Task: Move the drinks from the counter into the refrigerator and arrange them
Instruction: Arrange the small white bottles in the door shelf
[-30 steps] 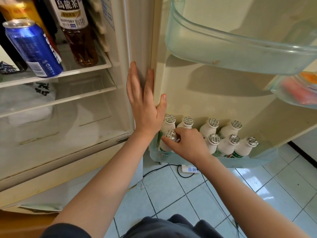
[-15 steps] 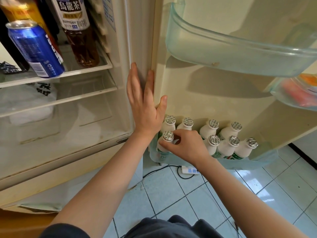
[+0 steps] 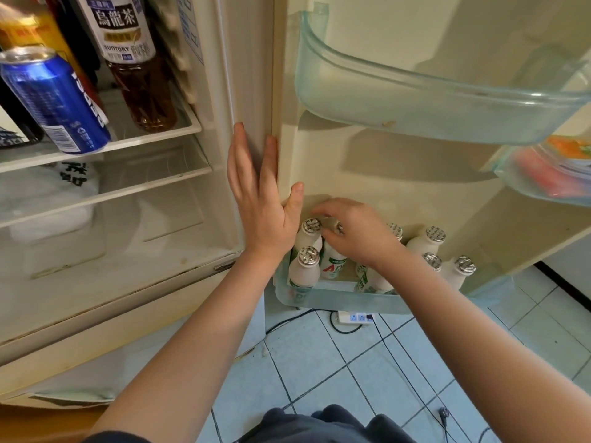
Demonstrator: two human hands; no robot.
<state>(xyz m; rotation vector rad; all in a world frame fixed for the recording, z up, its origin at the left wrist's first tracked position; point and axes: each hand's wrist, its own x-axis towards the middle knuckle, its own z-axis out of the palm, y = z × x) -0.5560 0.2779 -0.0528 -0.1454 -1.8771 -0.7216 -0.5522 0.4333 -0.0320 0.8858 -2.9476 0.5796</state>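
Note:
Several small white drink bottles with silver foil caps stand in the bottom door bin [image 3: 335,298] of the open refrigerator. My right hand [image 3: 355,235] reaches over them, and its fingers curl round the neck of a white bottle [image 3: 332,260] in the back row, second from the left. Two more bottles [image 3: 305,266] stand just left of it. My left hand [image 3: 259,199] lies flat with straight fingers against the fridge frame beside the door hinge. A blue can [image 3: 57,100] and a brown tea bottle [image 3: 137,68] stand on a shelf inside.
An empty clear door bin [image 3: 431,100] hangs above the bottles. Another bin [image 3: 550,174] at the right holds orange and red packets. A white bag [image 3: 48,187] lies on a lower shelf. A power strip [image 3: 353,318] and cables lie on the tiled floor below the door.
My right hand let go of the front-left bottle and moved back and up to a back-row bottle. My left hand has stayed on the frame.

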